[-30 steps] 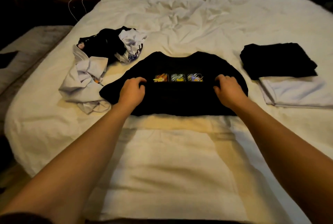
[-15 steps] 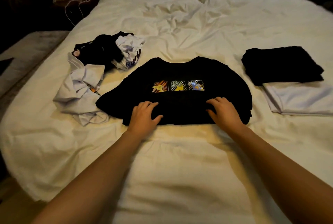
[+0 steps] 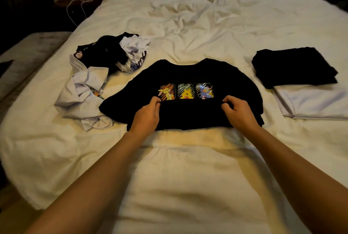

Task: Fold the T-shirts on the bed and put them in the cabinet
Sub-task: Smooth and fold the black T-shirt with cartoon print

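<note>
Your left hand [image 3: 146, 115] and right hand [image 3: 238, 113] each pinch the folded-up hem of the black T-shirt [image 3: 188, 75] on the bed [image 3: 188, 177] — fingers closed on cloth, probably to square the fold. Just beyond your fingers sits the cartoon print [image 3: 186, 91]; far right, the folded stack [image 3: 301, 83].

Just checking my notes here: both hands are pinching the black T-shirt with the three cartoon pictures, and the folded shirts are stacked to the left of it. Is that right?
Not quite. In the head view the folded shirts lie to the right of the black T-shirt; the loose pile is on its left. Both the left hand and right hand do pinch it.
</note>
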Available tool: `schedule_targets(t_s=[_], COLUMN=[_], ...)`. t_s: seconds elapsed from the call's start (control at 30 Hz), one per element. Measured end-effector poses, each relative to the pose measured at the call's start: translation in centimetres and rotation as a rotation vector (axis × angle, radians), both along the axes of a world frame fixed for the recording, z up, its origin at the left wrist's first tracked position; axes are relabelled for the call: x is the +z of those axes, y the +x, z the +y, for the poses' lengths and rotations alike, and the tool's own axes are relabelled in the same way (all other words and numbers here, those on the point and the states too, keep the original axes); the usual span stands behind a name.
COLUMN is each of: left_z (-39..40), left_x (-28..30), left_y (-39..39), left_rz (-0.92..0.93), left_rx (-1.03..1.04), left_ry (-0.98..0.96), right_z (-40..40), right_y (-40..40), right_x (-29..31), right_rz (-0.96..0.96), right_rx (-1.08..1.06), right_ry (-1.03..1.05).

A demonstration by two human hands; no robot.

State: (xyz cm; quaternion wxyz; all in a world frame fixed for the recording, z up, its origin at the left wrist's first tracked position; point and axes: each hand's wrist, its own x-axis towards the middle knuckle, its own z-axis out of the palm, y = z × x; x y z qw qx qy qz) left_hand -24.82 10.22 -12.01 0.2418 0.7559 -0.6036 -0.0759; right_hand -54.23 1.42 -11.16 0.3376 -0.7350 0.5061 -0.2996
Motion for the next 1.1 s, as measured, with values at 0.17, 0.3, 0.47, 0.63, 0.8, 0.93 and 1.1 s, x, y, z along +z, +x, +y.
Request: schedule_targets(t_s=[0.17,0.3,0.47,0.63,0.8,0.93,1.1], left_z=[0.7,1.6,3.4,3.4,3.8,4.8,6.5], left_x=[-1.2,-2.3,-3.6,-3.3,-0.9,0.8,1.4], left_y=[1.5,1.3,-0.9,-0.2,1.1,0.9,0.3], left_rz=[-0.111,-0.217,-0.269,-0.183,-0.069,0.011,0.156], left_rx=[-0.137,-0.232,-0.263,-0.230,-0.255,-0.214,-0.209], left_ry=[0.000,-0.176,0.031,-0.119,-0.098,-0.051,-0.012], right_z=[0.4,0.8,1.7,2.2,2.2,3.1,5.1], right_y=[-1.1,-1.7,-1.9,-2.6,-4.0,-3.9,-3.7], right_x=[-0.1,-0.8,-2.1,-2.1,-1.4,-0.3,0.8], right_rz=[0.024,0.039,0.296,0.488,0.358,0.230,0.063], right_rx=[0.062,0.067,0.200,0.266,0.267,0.243,0.209], right_ry=[0.028,-0.036,-0.113,-0.196,-0.326,-0.322,-0.244])
